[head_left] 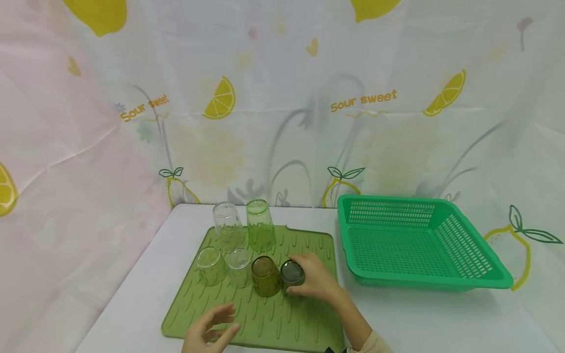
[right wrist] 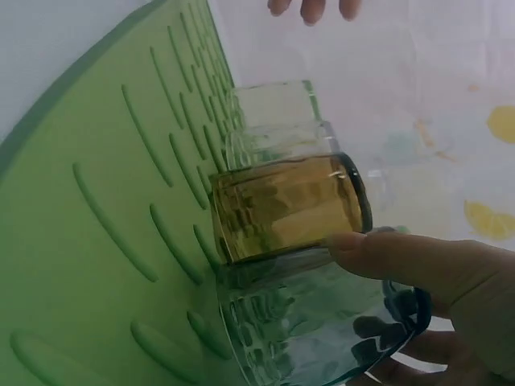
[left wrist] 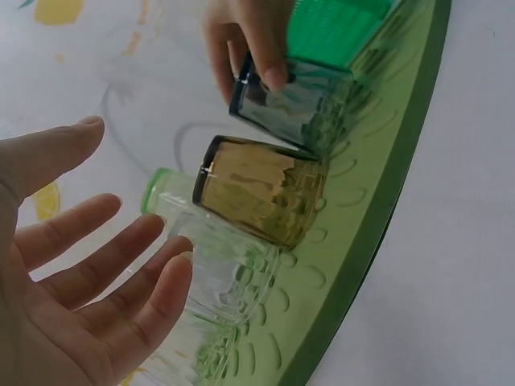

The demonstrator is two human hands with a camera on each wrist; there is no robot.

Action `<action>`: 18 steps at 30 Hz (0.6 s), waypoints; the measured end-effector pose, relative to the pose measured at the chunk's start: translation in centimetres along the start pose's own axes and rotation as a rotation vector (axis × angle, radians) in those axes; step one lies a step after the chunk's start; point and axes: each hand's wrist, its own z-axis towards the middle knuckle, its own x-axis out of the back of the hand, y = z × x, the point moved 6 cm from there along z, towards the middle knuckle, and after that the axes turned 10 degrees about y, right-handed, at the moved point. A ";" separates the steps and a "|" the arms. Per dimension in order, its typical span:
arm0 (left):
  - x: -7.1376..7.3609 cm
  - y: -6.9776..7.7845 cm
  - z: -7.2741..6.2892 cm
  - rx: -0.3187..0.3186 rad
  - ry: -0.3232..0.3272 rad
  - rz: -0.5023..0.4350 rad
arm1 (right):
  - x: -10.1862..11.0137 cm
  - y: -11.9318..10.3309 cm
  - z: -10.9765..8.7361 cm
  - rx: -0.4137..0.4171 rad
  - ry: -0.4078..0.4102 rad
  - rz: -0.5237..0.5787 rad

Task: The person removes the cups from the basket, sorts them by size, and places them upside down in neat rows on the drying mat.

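Note:
My right hand (head_left: pixel 314 278) grips a smoky blue-grey glass (head_left: pixel 292 272) near its top, thumb on one side and fingers on the other. That glass stands on a green ribbed drying mat (head_left: pixel 304 318), at the right end of the front row. Right beside it stands an amber glass (head_left: pixel 266 277). Further left are a clear glass (head_left: pixel 240 267) and a pale greenish glass (head_left: pixel 211 265). Behind them rise a taller clear glass (head_left: pixel 229 228) and a tall green glass (head_left: pixel 260 225). My left hand (head_left: pixel 211 329) hovers over the mat's front left with fingers spread, holding nothing.
A green plastic basket (head_left: pixel 423 283) with slotted walls stands to the right of the mat. Both are on a white table (head_left: pixel 132 289). A lemon-printed cloth (head_left: pixel 273 147) hangs behind and along the left side.

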 end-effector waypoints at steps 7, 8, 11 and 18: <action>-0.2 0.2 -0.2 0.005 0.023 -0.023 | -0.3 0.8 -0.8 -0.072 0.021 0.061; -0.2 0.3 -0.2 -0.008 0.022 -0.028 | -0.4 1.0 -0.9 -0.082 0.025 0.072; -0.4 0.8 -0.1 -0.021 0.006 -0.044 | -0.5 1.3 -1.4 -0.094 0.047 0.102; -1.1 3.0 0.6 -0.066 -0.084 -0.047 | -0.8 1.8 -2.0 -0.121 0.049 0.139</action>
